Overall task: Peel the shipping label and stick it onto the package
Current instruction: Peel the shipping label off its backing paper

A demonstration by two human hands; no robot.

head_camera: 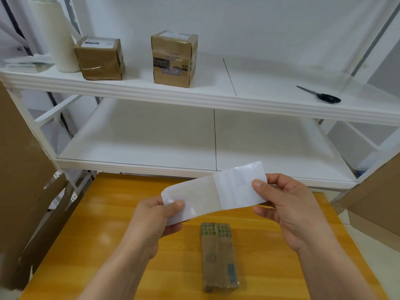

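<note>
Shipping label (239, 187) | pinched by right hand (290, 204), backing by left hand (151, 215) | above package (218, 256) on counter (108, 213) | risk: adhesive curling onto itself, creasing.

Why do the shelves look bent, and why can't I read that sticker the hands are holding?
Head view: the wide-angle lens bows the shelf edge and tilts its uprights; head view again: the label, held between left hand and right hand, is washed pale with a sheen, print too faint to read; soft glare patches lie on the table.
</note>
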